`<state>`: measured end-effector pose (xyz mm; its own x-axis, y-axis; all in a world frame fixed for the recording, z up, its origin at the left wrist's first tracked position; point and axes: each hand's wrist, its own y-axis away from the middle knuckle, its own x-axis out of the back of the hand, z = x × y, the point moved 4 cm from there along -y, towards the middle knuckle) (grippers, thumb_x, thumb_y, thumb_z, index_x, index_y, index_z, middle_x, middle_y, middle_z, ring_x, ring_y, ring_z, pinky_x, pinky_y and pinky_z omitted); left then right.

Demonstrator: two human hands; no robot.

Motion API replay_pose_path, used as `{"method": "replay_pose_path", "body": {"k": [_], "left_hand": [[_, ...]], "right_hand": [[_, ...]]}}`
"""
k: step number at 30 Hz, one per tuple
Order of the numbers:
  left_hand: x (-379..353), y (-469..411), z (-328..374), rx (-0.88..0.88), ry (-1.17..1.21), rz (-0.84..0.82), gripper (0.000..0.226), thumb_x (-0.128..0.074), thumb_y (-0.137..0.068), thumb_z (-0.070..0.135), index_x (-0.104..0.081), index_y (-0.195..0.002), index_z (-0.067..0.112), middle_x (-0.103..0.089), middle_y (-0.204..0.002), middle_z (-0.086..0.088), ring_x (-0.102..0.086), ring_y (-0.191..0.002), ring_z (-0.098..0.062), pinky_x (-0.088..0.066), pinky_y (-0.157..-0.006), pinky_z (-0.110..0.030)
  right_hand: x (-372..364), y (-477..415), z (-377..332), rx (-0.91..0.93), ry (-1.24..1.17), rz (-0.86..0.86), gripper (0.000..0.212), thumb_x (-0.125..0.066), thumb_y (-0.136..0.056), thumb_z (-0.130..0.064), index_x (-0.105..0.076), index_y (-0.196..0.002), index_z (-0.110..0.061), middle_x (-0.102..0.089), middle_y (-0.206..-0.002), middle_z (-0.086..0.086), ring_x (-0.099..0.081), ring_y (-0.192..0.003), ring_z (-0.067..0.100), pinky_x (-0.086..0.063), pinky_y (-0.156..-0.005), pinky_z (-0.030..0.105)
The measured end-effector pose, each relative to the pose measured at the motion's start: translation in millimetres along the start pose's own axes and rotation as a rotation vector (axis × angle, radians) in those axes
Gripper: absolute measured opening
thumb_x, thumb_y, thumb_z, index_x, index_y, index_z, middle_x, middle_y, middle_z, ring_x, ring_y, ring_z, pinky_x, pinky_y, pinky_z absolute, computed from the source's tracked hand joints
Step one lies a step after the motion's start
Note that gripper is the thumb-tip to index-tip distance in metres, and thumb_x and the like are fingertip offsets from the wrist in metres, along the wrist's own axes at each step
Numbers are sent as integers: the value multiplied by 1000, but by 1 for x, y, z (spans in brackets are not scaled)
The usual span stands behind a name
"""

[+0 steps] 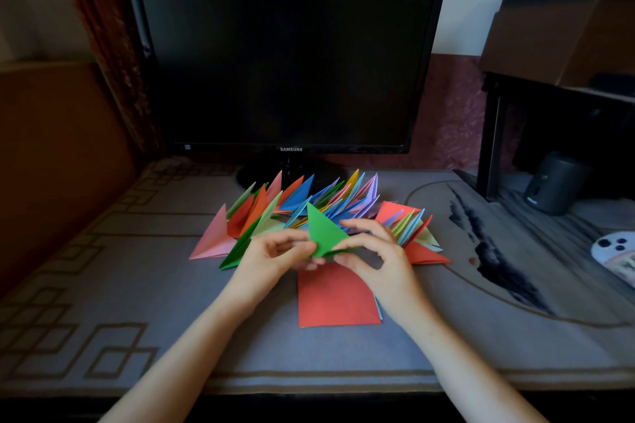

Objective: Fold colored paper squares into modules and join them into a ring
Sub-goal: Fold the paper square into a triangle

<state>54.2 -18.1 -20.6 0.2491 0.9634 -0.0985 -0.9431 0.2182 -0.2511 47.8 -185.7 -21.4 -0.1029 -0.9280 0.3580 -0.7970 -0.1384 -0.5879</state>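
Observation:
A green folded paper triangle is held just above the desk, point up. My left hand pinches its lower left edge and my right hand grips its lower right side. Under my hands lies a stack of flat paper squares with a red sheet on top. Behind them spreads a row of several folded modules in pink, orange, green, blue, yellow and purple, with a smaller group to the right.
A dark Samsung monitor stands at the back of the desk. A patterned grey mat covers the desk. A black shelf with a cardboard box and a small dark speaker is at the right.

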Motion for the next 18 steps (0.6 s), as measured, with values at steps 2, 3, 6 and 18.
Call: {"method": "replay_pose_path", "body": {"k": [2, 3, 6, 18], "left_hand": [[-2, 3, 2, 5, 33, -13, 14, -59, -78, 13, -67, -88, 7, -74, -78, -8, -71, -73, -19, -55, -67, -21], [-2, 3, 3, 5, 36, -19, 17, -61, -74, 15, -68, -89, 8, -74, -80, -8, -71, -76, -20, -55, -68, -22], [-3, 4, 3, -7, -26, -50, 27, -72, -62, 10, -68, -89, 10, -74, -84, -6, -71, -79, -17, -55, -73, -22], [0, 2, 1, -37, -168, -7, 14, -68, -78, -3, -64, -84, 9, -70, -66, -3, -66, -65, -12, -54, -63, -21]], "right_hand": [[-1, 0, 0, -47, -66, -8, 9, -71, -78, -13, -68, -82, -20, -62, -97, -2, -58, -94, 3, -40, -83, 11], [-1, 1, 0, -60, -84, -16, 7, -70, -79, -12, -67, -81, -18, -62, -91, 0, -58, -88, 4, -42, -80, 13], [-2, 1, 3, -57, -49, -15, 14, -65, -81, -22, -67, -81, -9, -62, -83, 3, -59, -82, 14, -46, -76, 27], [-8, 3, 7, -248, -300, -1, 44, -81, -67, -12, -51, -96, -29, -64, -80, 10, -62, -69, 15, -50, -61, 40]]}}
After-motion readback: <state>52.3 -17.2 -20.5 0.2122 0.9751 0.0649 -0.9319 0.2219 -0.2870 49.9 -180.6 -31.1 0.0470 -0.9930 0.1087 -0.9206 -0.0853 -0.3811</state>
